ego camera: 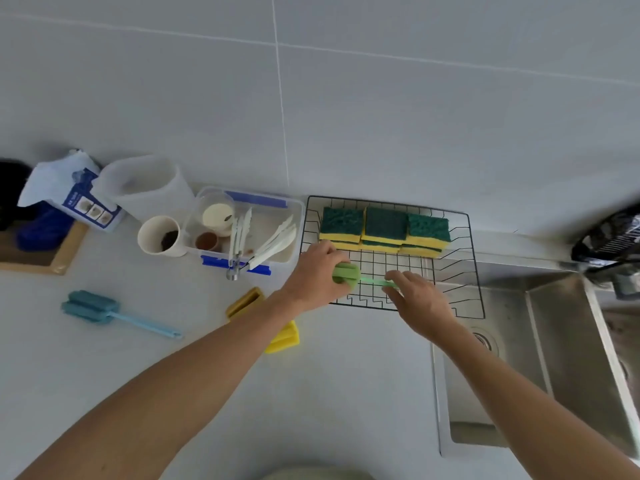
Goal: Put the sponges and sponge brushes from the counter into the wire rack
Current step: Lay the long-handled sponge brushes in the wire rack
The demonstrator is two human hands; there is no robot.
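Two hands: both are over the front half of the black wire rack (pixel 457 271), holding one green sponge brush (pixel 349 273) between them.
Left hand (pixel 317 275): grip curled round the green foam head of the brush, at the rack's front-left corner.
Right hand (pixel 419 299): fingers pinch the pale green handle end of the same brush, over the rack floor.
Green sponge brush: lies roughly level, head to the left, handle to the right; whether it touches the wire cannot be told.
Rack contents: a row of green-and-yellow scouring sponges (pixel 384 228), stacked along the back wall of the rack.
Rack position: on the pale grey bench (pixel 194 382), against the tiled wall, its right end over the edge of the steel sink (pixel 554 358).
Remaining on bench: a blue sponge brush (pixel 104 311) well to the left; two yellow sponges (pixel 266 317) near the left forearm, one partly hidden by it.
Other items: a clear plastic box with blue clips (pixel 266 237) just left of the rack, holding white utensils; a white paper cup (pixel 161 235) beside it.
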